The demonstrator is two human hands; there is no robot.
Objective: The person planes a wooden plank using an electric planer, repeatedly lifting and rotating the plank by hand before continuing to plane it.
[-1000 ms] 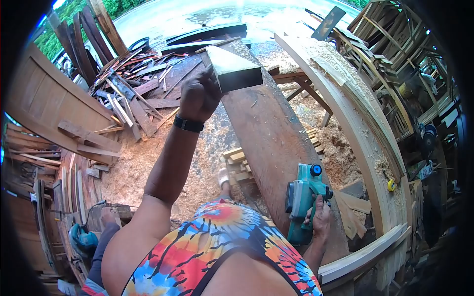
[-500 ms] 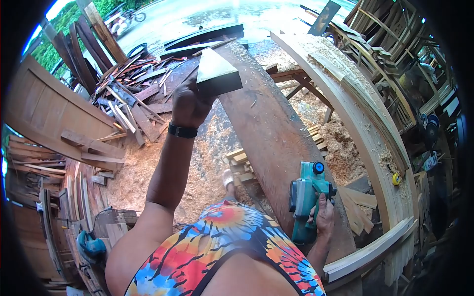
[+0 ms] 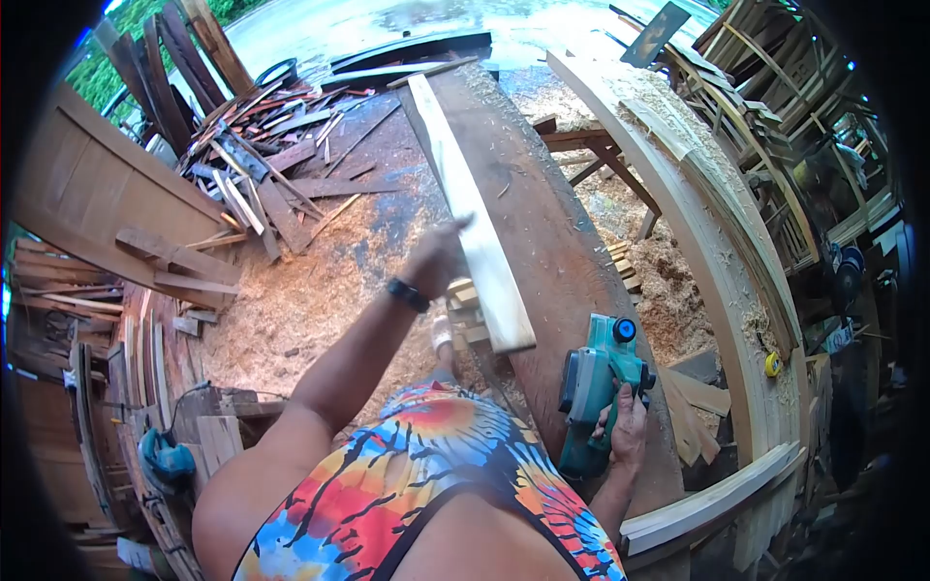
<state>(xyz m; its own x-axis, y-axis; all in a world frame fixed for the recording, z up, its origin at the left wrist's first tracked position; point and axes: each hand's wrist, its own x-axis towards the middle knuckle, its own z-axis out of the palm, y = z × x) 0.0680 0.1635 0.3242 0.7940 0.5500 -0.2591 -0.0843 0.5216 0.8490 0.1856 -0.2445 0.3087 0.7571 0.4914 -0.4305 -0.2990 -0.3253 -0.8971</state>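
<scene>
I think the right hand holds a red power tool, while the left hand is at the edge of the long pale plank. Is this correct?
Not quite: the power tool in the right hand is teal, not red, as the head view shows. The left hand is indeed at the edge of the long pale plank.

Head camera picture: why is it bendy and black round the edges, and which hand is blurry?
In the head view, the door-like panel curves and the rim goes black, probably from a wide lens; the left hand looks smeared, the right hand crisper; ground at the top is pale with glare.
</scene>
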